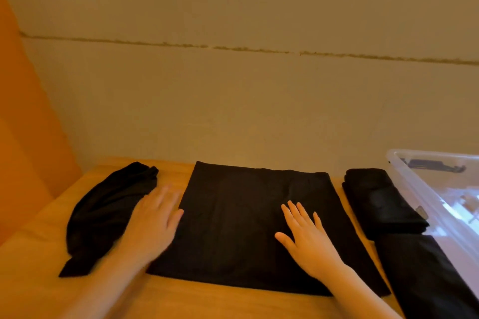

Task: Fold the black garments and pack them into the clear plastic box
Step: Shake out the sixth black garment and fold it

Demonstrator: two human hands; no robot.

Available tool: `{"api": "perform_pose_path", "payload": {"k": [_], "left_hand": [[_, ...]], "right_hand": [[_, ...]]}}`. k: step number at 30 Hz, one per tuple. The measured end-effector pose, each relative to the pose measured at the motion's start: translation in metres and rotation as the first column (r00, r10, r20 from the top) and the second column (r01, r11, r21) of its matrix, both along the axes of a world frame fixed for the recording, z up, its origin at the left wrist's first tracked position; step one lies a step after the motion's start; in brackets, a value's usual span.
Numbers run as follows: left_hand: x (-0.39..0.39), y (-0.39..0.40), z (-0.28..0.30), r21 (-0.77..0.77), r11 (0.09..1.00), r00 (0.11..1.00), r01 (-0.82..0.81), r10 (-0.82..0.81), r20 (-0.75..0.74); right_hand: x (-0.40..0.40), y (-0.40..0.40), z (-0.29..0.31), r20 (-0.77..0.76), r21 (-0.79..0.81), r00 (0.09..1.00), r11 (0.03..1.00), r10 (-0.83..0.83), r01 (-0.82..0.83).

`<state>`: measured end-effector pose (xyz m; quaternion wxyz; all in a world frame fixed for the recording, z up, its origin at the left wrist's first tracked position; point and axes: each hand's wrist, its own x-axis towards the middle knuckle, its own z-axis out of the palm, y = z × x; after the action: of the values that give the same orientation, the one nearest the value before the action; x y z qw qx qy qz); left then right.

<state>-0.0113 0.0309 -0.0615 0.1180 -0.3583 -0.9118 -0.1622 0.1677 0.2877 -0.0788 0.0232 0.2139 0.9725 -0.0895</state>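
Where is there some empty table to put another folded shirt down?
Bare wooden table shows along the near edge, below the flat black garment. A thin strip lies between it and the folded stack. The right side is crowded up to the clear plastic box.

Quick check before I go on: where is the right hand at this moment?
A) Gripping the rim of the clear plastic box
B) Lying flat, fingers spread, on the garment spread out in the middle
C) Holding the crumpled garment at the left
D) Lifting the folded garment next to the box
B: the right hand lies open and flat on the spread black garment in the middle of the table, apart from the clear plastic box.
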Motion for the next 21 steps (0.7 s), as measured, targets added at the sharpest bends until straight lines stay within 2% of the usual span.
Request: {"api": "perform_pose_path", "payload": {"k": [2,4,7,10,13,15,18,21], "left_hand": [[0.031,0.024,-0.008,-0.039,0.996,0.973,0.084,-0.074,0.219],[0.045,0.036,-0.025,-0.190,0.977,0.956,0.097,-0.038,0.291],[0.045,0.028,-0.038,-0.320,0.947,0.963,0.024,0.064,0.262],[0.053,0.018,-0.039,-0.353,0.936,0.969,0.000,0.087,0.229],[0.067,0.011,-0.038,-0.377,0.926,0.968,0.000,0.094,0.232],[0.075,0.004,-0.038,-0.378,0.926,0.965,-0.001,0.100,0.241],[0.085,-0.003,-0.031,-0.386,0.923,0.953,-0.002,0.118,0.278],[0.080,0.017,-0.015,-0.265,0.964,0.963,0.011,0.061,0.261]], "right_hand": [[0.004,-0.011,0.001,-0.004,-0.015,0.999,0.999,0.034,-0.034],[0.010,-0.014,-0.004,0.033,-0.020,0.999,0.999,0.028,-0.027],[0.028,0.000,-0.012,0.059,0.004,0.995,0.997,-0.082,0.082],[0.052,0.010,-0.013,0.052,0.014,0.981,0.982,-0.189,0.189],[0.072,0.001,-0.011,0.050,0.025,0.973,0.974,-0.225,0.224],[0.082,-0.012,-0.010,0.078,0.010,0.972,0.975,-0.222,0.222],[0.088,-0.022,0.002,0.129,-0.131,0.967,0.962,-0.221,0.237],[0.058,-0.011,0.020,-0.010,-0.170,0.976,0.962,-0.218,0.213]]}}
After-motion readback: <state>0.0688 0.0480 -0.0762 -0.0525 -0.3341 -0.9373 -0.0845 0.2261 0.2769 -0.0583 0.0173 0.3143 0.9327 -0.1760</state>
